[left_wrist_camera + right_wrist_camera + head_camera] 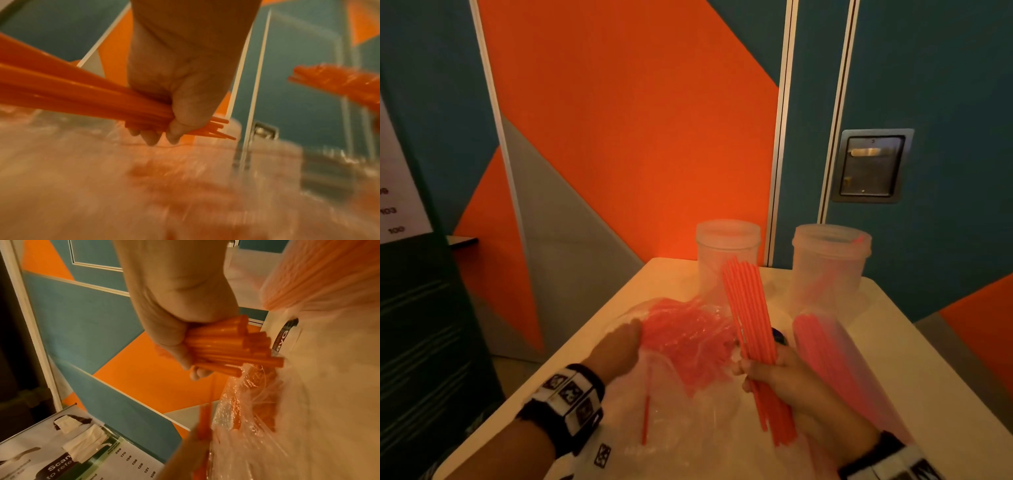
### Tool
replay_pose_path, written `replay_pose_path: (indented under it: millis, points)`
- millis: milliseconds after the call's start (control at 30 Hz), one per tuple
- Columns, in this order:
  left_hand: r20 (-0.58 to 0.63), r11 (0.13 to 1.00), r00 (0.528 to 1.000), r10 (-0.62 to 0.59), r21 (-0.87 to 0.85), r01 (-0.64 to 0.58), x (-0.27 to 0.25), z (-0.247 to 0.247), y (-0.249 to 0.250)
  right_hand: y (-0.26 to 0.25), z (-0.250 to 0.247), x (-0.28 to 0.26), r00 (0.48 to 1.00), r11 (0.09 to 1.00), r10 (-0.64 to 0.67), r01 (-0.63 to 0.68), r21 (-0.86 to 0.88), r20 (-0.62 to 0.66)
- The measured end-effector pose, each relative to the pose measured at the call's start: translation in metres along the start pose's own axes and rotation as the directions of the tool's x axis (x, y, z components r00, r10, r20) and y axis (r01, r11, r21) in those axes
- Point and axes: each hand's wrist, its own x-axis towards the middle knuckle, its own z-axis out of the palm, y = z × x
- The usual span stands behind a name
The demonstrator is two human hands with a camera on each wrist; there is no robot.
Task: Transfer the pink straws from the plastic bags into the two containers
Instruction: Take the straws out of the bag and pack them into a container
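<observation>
My right hand (767, 371) grips a bundle of pink straws (748, 308) and holds it upright over the table; its ends show in the right wrist view (236, 347). My left hand (619, 344) reaches into a crumpled clear plastic bag (688, 339) of pink straws. There its fingers (174, 104) curl round a bunch of straws (82, 94). A second bag of straws (825, 353) lies to the right. Two clear containers stand at the back: the left container (727, 246) and the right container (832, 260), which has a few straws inside.
The white table (914, 359) ends close on the left and right. One loose straw (645, 418) lies under clear plastic near me. A small dark object (779, 334) sits between the bags. Behind are a colourful wall and a door with a metal latch plate (869, 164).
</observation>
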Motion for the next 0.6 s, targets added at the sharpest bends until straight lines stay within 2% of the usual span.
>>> replay_pose_path:
  millis: [33, 100, 133, 167, 200, 233, 267, 300, 400, 467, 533, 600]
  points:
    - [-0.116, 0.997, 0.993, -0.002, -0.08, -0.008, -0.003, -0.017, 0.006, 0.002, 0.001, 0.0, 0.999, 0.999, -0.024, 0.025, 0.03, -0.022]
    - [-0.35, 0.932, 0.937, 0.013, -0.335, -0.138, -0.017, -0.051, 0.027, 0.007, 0.005, -0.002, 0.994, 0.991, -0.098, 0.103, 0.087, -0.053]
    - [-0.43, 0.834, 0.903, 0.012, -0.493, -0.246, -0.029, -0.065, 0.043, 0.009, 0.008, -0.004, 0.987, 0.983, -0.147, 0.154, 0.105, -0.066]
    - [-0.479, 0.669, 0.878, 0.0, -0.652, -0.355, -0.046, -0.078, 0.064, 0.011, 0.011, -0.008, 0.976, 0.971, -0.201, 0.209, 0.114, -0.078]
    - [-0.481, 0.485, 0.877, -0.007, -0.768, -0.417, -0.062, -0.088, 0.084, 0.011, 0.015, -0.011, 0.964, 0.958, -0.251, 0.26, 0.123, -0.084]
    - [-0.456, 0.332, 0.89, 0.004, -0.839, -0.432, -0.076, -0.09, 0.104, 0.011, 0.02, -0.015, 0.953, 0.946, -0.291, 0.3, 0.127, -0.083]
    - [-0.421, 0.216, 0.907, 0.022, -0.884, -0.416, -0.087, -0.087, 0.121, 0.011, 0.024, -0.018, 0.943, 0.934, -0.324, 0.332, 0.129, -0.079]
    - [-0.389, 0.138, 0.921, 0.033, -0.911, -0.39, -0.092, -0.078, 0.134, 0.013, 0.027, -0.02, 0.933, 0.926, -0.35, 0.358, 0.123, -0.08]
    - [-0.379, 0.109, 0.925, -0.015, -0.921, -0.375, -0.097, -0.047, 0.161, 0.021, 0.026, -0.027, 0.914, 0.914, -0.384, 0.396, 0.085, -0.13]
    - [-0.344, 0.059, 0.938, -0.045, -0.938, -0.342, -0.098, -0.03, 0.171, 0.029, 0.02, -0.031, 0.908, 0.912, -0.394, 0.405, 0.061, -0.141]
    - [-0.294, -0.006, 0.954, -0.052, -0.956, -0.295, -0.1, -0.018, 0.18, 0.037, 0.015, -0.035, 0.913, 0.921, -0.385, 0.39, 0.015, -0.133]
    - [-0.261, -0.02, 0.965, -0.035, -0.965, -0.262, -0.101, -0.01, 0.185, 0.047, 0.008, -0.036, 0.926, 0.934, -0.357, 0.358, -0.009, -0.124]
